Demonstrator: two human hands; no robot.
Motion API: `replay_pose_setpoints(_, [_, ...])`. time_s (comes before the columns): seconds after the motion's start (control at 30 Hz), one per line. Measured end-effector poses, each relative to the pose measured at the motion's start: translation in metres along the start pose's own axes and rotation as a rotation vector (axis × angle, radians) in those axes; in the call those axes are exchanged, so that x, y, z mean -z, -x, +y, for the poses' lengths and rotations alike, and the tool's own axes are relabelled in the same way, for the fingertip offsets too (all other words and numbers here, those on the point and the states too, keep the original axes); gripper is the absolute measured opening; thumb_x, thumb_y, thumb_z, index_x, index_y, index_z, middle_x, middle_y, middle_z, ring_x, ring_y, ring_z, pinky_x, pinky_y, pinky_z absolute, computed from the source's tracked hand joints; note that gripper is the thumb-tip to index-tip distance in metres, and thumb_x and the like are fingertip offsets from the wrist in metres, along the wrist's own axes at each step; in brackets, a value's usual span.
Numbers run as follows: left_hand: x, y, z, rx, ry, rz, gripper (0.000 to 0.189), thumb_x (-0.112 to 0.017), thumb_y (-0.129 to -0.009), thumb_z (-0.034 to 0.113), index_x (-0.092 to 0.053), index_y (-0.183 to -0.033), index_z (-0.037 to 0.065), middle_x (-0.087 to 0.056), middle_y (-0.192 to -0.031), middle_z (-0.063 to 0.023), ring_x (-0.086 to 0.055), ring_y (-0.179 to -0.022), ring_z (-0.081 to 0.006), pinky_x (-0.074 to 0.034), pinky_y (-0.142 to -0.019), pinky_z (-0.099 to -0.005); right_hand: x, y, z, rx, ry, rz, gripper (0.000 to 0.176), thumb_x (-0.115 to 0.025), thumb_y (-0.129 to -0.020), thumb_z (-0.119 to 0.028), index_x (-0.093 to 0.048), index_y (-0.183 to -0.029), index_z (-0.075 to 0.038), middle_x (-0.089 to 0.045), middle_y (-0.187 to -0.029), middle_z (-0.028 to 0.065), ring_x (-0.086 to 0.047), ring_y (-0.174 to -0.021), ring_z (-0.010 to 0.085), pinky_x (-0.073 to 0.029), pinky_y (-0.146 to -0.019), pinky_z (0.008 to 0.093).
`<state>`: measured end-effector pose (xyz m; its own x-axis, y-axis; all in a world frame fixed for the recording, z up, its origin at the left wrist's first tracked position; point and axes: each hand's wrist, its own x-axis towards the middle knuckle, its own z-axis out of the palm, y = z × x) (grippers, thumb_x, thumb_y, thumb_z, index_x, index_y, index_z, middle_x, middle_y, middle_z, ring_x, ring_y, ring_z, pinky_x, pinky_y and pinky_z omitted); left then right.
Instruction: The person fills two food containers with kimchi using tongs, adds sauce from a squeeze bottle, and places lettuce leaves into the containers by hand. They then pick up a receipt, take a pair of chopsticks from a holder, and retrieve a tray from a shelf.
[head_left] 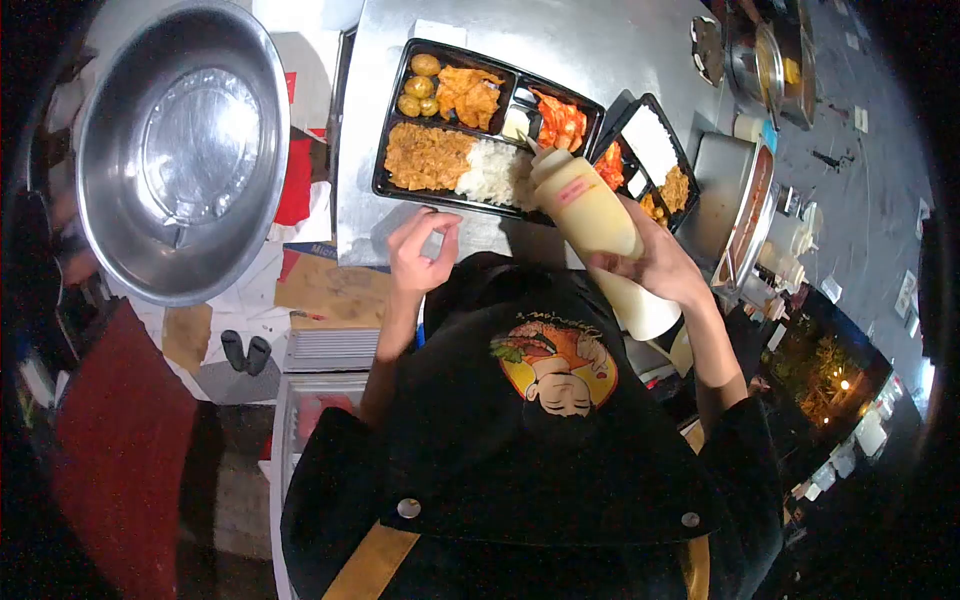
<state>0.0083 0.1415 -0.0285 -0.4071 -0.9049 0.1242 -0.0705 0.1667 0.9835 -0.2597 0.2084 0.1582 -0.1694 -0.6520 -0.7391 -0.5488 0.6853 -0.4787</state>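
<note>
My right hand (650,255) is wrapped round a squeeze bottle (590,205) of pale sauce, tilted with its nozzle over a black compartment tray (378,165). That tray holds rice (497,172), fried pieces in sauce (428,157), potatoes (421,90) and red kimchi (561,122). My left hand (425,245) is just below the tray's near edge, its fingers curled with thumb and forefinger close together, nothing visible in them. A second black tray (688,150) with similar food lies to the right, partly behind the bottle.
A large metal bowl (270,150) stands at the left. The steel counter (590,40) extends behind the trays. At the right are a metal food pan (720,180) with red sauce, a pot (765,70) and several small containers. A dark apron (470,440) covers my front.
</note>
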Motion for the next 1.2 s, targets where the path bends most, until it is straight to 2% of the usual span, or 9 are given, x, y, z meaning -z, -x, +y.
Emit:
replay_pose_setpoints(0.03, [0.000, 0.000, 0.000, 0.002, -0.001, 0.004, 0.015, -0.064, -0.073, -0.007, -0.066, -0.086, 0.001, -0.061, -0.072, -0.0113, -0.062, -0.063, -0.0221, -0.048, -0.058, -0.0290, 0.000, -0.001, 0.000, 0.035, 0.012, 0.020, 0.070, -0.081, -0.073, -0.031, -0.049, -0.131, -0.008, -0.066, -0.111, 0.0173, -0.064, -0.105, 0.0298, -0.049, -0.089, 0.0405])
replay_pose_setpoints(0.33, [0.001, -0.003, 0.004, -0.001, 0.038, 0.004, 0.017, -0.064, -0.073, -0.008, -0.066, -0.087, 0.001, -0.061, -0.073, -0.0111, -0.063, -0.063, -0.0212, -0.048, -0.058, -0.0283, -0.002, -0.001, 0.001, 0.041, -0.005, 0.047, 0.071, -0.081, -0.074, -0.033, -0.048, -0.133, -0.009, -0.066, -0.114, 0.0167, -0.065, -0.106, 0.0291, -0.050, -0.090, 0.0392])
replay_pose_setpoints(0.4, [0.003, -0.002, 0.005, 0.035, 0.027, -0.028, 0.015, -0.064, -0.074, -0.009, -0.065, -0.087, -0.001, -0.066, -0.079, -0.0134, -0.063, -0.068, -0.0236, -0.049, -0.062, -0.0291, -0.002, -0.001, -0.001, 0.038, 0.009, 0.044, 0.072, -0.081, -0.074, -0.033, -0.048, -0.133, -0.009, -0.066, -0.114, 0.0170, -0.064, -0.106, 0.0291, -0.050, -0.091, 0.0394])
replay_pose_setpoints(0.5, [0.001, -0.004, 0.004, 0.002, 0.028, -0.001, 0.016, -0.064, -0.074, -0.008, -0.066, -0.087, 0.000, -0.062, -0.073, -0.0112, -0.063, -0.063, -0.0211, -0.049, -0.058, -0.0281, -0.001, -0.002, -0.002, 0.048, 0.037, 0.046, 0.072, -0.081, -0.075, -0.033, -0.048, -0.133, -0.008, -0.065, -0.114, 0.0173, -0.064, -0.107, 0.0292, -0.050, -0.091, 0.0394])
replay_pose_setpoints(0.77, [0.000, -0.001, 0.002, 0.014, 0.005, 0.001, 0.014, -0.065, -0.074, -0.006, -0.066, -0.086, 0.001, -0.062, -0.073, -0.0106, -0.062, -0.063, -0.0208, -0.048, -0.059, -0.0283, -0.002, -0.001, 0.001, 0.061, 0.018, 0.057, 0.069, -0.081, -0.074, -0.035, -0.051, -0.130, -0.008, -0.065, -0.114, 0.0163, -0.064, -0.107, 0.0273, -0.049, -0.091, 0.0386])
replay_pose_setpoints(0.87, [0.000, -0.001, 0.001, 0.005, 0.002, 0.004, 0.013, -0.065, -0.075, -0.006, -0.066, -0.086, 0.001, -0.062, -0.073, -0.0106, -0.062, -0.063, -0.0211, -0.048, -0.059, -0.0287, -0.004, -0.002, 0.009, 0.002, 0.020, 0.030, 0.077, -0.082, -0.073, -0.037, -0.047, -0.134, -0.006, -0.063, -0.119, 0.0174, -0.062, -0.111, 0.0275, -0.047, -0.094, 0.0387])
replay_pose_setpoints(0.93, [0.000, -0.001, 0.002, -0.005, -0.010, 0.001, 0.012, -0.064, -0.075, -0.005, -0.066, -0.085, 0.001, -0.062, -0.073, -0.0107, -0.062, -0.063, -0.0213, -0.048, -0.059, -0.0289, -0.011, -0.002, 0.026, 0.039, -0.017, 0.017, 0.082, -0.081, -0.076, -0.026, -0.037, -0.142, -0.003, -0.060, -0.124, 0.0136, -0.056, -0.116, 0.0221, -0.042, -0.100, 0.0356])
replay_pose_setpoints(1.07, [-0.001, 0.000, 0.004, 0.010, -0.005, 0.006, 0.011, -0.064, -0.076, -0.005, -0.066, -0.085, 0.001, -0.063, -0.073, -0.0110, -0.062, -0.063, -0.0213, -0.048, -0.059, -0.0291, -0.024, -0.002, 0.041, 0.123, -0.149, 0.052, 0.088, -0.082, -0.074, -0.027, -0.035, -0.143, -0.001, -0.057, -0.126, 0.0105, -0.053, -0.115, 0.0176, -0.040, -0.100, 0.0332])
replay_pose_setpoints(1.2, [-0.004, 0.001, 0.001, 0.029, -0.001, -0.001, 0.010, -0.064, -0.077, -0.004, -0.066, -0.086, 0.000, -0.063, -0.074, -0.0107, -0.062, -0.063, -0.0200, -0.048, -0.059, -0.0286, -0.035, -0.002, 0.056, 0.160, -0.245, 0.083, 0.090, -0.082, -0.073, -0.027, -0.034, -0.144, 0.000, -0.055, -0.129, 0.0129, -0.051, -0.119, 0.0192, -0.038, -0.102, 0.0335])
